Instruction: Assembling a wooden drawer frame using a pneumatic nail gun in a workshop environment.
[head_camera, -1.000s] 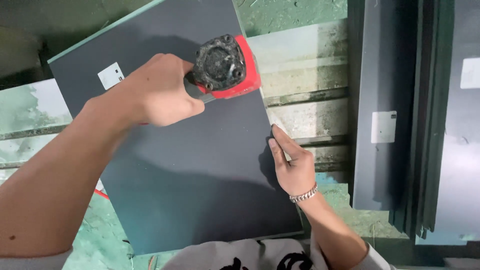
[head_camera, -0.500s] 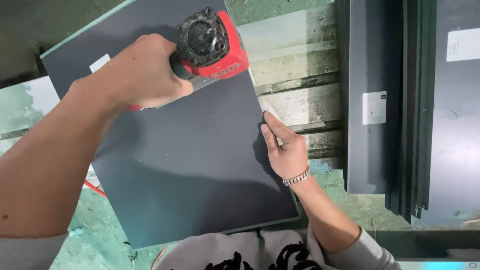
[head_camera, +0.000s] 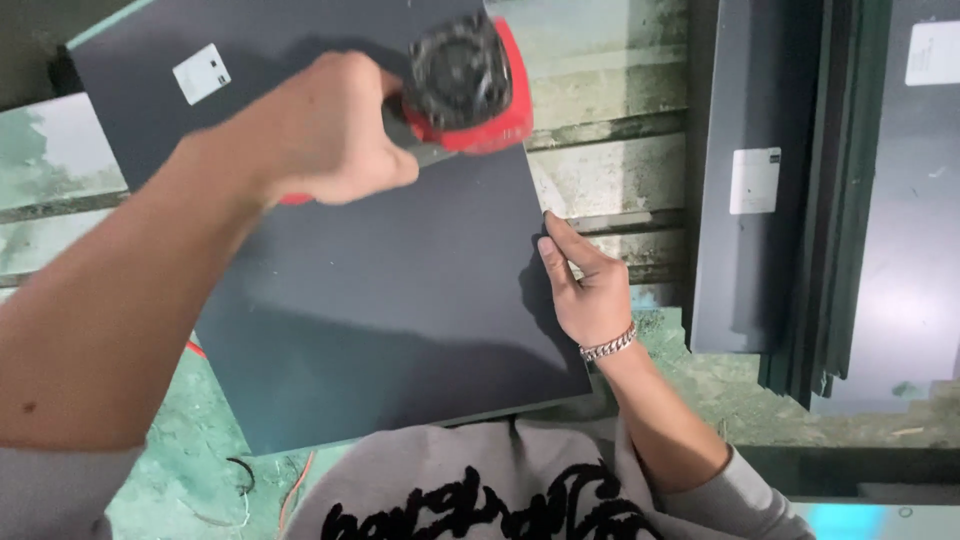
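My left hand (head_camera: 320, 130) is wrapped tight around the handle of a red and black power tool (head_camera: 465, 85), held above the top right part of a large dark grey flat panel (head_camera: 370, 300). The panel lies tilted on a worn green and white work surface (head_camera: 610, 170), with a small white label (head_camera: 201, 73) near its far left corner. My right hand (head_camera: 585, 285) rests flat at the panel's right edge, fingers extended, gripping nothing. More dark panels (head_camera: 760, 180) are stacked to the right, well apart.
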